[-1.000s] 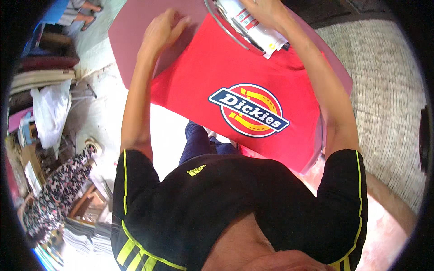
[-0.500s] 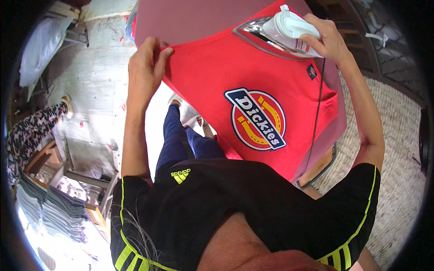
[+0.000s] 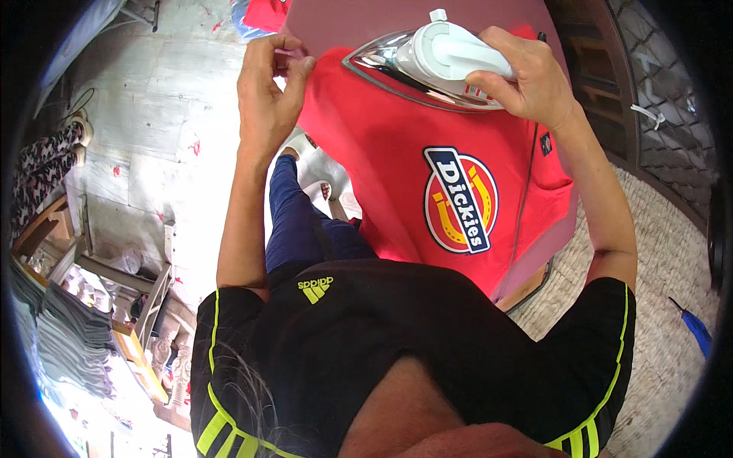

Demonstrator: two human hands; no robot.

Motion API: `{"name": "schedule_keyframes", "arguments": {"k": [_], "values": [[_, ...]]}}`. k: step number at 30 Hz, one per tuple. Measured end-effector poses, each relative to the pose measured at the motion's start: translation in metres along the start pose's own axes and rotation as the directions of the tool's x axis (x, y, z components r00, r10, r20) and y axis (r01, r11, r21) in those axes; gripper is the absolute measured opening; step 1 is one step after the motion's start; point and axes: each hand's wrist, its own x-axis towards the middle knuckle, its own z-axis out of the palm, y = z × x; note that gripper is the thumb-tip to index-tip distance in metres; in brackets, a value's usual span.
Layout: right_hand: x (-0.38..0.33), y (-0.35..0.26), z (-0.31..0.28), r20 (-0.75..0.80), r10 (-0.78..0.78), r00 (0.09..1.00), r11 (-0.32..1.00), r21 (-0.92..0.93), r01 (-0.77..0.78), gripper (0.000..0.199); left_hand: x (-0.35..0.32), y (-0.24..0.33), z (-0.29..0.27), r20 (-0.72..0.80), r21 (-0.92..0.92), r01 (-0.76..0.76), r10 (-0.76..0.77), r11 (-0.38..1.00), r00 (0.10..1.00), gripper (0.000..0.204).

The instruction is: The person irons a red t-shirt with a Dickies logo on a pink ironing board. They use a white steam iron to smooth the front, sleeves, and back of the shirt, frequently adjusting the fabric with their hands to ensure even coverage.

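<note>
My right hand (image 3: 527,80) is closed around the handle of a white clothes iron (image 3: 450,53). Its shiny soleplate lies on a red shirt (image 3: 389,164), the tip toward my left. The shirt, with a large printed emblem, is spread over a mauve padded ironing board (image 3: 359,19) and hangs off the near edge. My left hand (image 3: 269,99) is beside the shirt's left edge. Its fingers are curled, with thumb and forefinger apart and a pinkish strip showing between them; no held thing can be made out. The iron's dark cord (image 3: 524,198) runs down across the shirt.
More red fabric (image 3: 266,13) shows at the board's far left. Stacked grey cloths (image 3: 69,332) are at the lower left, near a wooden frame (image 3: 126,278). A metal grille (image 3: 672,99) stands at right. A blue object (image 3: 693,332) lies on the patterned floor there.
The iron has slid left across the shirt with my right hand. My left hand has come off the shirt's edge and moved slightly right and up. The emblem has turned and shifted right.
</note>
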Motion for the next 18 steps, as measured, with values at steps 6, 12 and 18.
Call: {"name": "schedule_keyframes", "arguments": {"k": [6, 12, 18], "values": [[0.014, -0.01, 0.006, -0.006, -0.035, 0.999, 0.999, 0.041, 0.035, 0.03, -0.032, -0.022, 0.001, 0.127, -0.107, 0.148, -0.134, 0.983, 0.983, 0.025], [0.02, -0.011, 0.007, 0.062, -0.044, 0.997, 0.998, -0.034, 0.046, 0.032, -0.033, -0.041, 0.001, 0.151, -0.29, 0.181, -0.142, 0.94, 0.978, 0.013], [0.03, -0.015, 0.006, -0.037, -0.144, 0.989, 0.988, 0.047, 0.146, 0.03, -0.027, -0.045, -0.004, 0.167, -0.254, 0.181, -0.141, 0.95, 0.976, 0.012]]}}
